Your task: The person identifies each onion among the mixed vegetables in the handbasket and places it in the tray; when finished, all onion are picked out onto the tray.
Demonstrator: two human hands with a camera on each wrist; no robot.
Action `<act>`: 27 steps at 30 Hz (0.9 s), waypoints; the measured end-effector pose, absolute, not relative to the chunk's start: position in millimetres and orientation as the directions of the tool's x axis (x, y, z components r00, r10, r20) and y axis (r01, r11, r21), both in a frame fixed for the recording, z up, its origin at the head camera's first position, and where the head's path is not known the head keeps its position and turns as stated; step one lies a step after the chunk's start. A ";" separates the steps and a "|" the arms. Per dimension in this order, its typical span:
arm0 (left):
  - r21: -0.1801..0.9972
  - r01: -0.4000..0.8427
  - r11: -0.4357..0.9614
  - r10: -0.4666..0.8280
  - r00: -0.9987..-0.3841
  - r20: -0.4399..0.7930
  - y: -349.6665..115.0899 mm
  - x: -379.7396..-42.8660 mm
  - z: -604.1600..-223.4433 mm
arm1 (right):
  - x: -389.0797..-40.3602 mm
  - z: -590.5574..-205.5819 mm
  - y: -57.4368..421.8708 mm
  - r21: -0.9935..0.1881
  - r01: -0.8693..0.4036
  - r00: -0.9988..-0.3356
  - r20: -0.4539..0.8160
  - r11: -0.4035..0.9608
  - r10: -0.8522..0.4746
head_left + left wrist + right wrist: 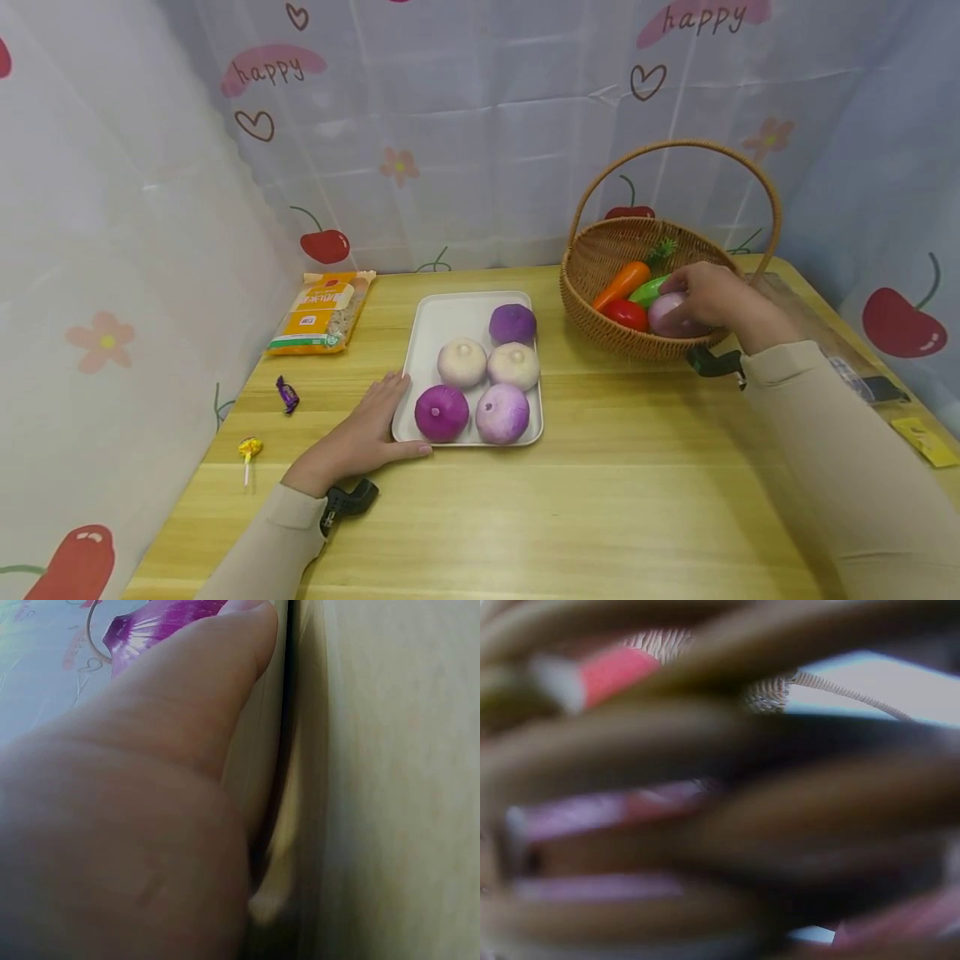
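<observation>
A white tray (433,321) holds several onions, among them a magenta onion (442,413), a pale purple onion (502,414) and a dark purple onion (513,323). My left hand (360,442) rests at the tray's near left corner, fingers along its side and thumb along the front edge. Inside the wicker basket (600,333), my right hand (712,296) grips a light purple onion (663,317). Beside that onion lie a red tomato (626,314), a carrot (622,283) and a green vegetable (648,291), partly hidden. The right wrist view is mostly blocked by blurred basket wicker.
A bagged orange food packet (315,312) lies at the back left. In front of it are a purple wrapped candy (287,395) and a yellow lollipop (250,450). The basket's tall handle (675,143) arches over its opening. A yellow packet (924,440) lies at the right edge.
</observation>
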State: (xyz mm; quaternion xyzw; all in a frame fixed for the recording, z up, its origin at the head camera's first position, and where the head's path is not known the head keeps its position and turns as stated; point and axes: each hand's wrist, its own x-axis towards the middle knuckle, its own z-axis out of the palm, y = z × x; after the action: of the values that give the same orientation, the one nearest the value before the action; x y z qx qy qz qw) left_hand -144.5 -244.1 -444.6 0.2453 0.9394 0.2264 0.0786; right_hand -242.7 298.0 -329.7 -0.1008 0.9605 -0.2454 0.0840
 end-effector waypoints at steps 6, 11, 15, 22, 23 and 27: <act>0.471 0.416 0.777 0.492 -0.870 -0.043 -244.4 -144.4 -444.7 | -242.5 -328.1 296.1 -0.487 -0.166 -0.970 -0.073 0.858 -0.230; 0.470 0.420 0.776 0.494 -0.868 -0.041 -243.9 -143.7 -443.8 | -242.1 -325.4 293.1 -0.488 -0.160 -0.978 -0.038 0.858 -0.204; 0.469 0.423 0.775 0.497 -0.867 -0.039 -243.4 -143.7 -444.0 | -241.4 -322.4 291.3 -0.511 -0.141 -0.984 -0.023 0.848 -0.178; 0.474 0.417 0.776 0.492 -0.870 -0.039 -244.2 -144.3 -443.3 | -241.0 -315.3 286.4 -0.544 -0.160 -0.986 0.049 0.824 -0.160; 0.474 0.417 0.776 0.491 -0.870 -0.038 -244.2 -144.4 -443.2 | -240.7 -314.3 285.4 -0.540 -0.169 -0.985 0.062 0.824 -0.162; 0.477 0.413 0.776 0.488 -0.872 -0.039 -244.0 -144.3 -442.5 | -238.3 -310.8 280.4 -0.546 -0.176 -0.984 0.078 0.819 -0.159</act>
State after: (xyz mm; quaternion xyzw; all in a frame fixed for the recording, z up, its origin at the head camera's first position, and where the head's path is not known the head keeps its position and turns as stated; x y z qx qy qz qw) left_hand -144.3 -244.0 -442.5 0.2398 0.9389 0.2336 0.0802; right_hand -238.3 280.4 -310.8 -0.0878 0.9536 -0.2877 -0.0143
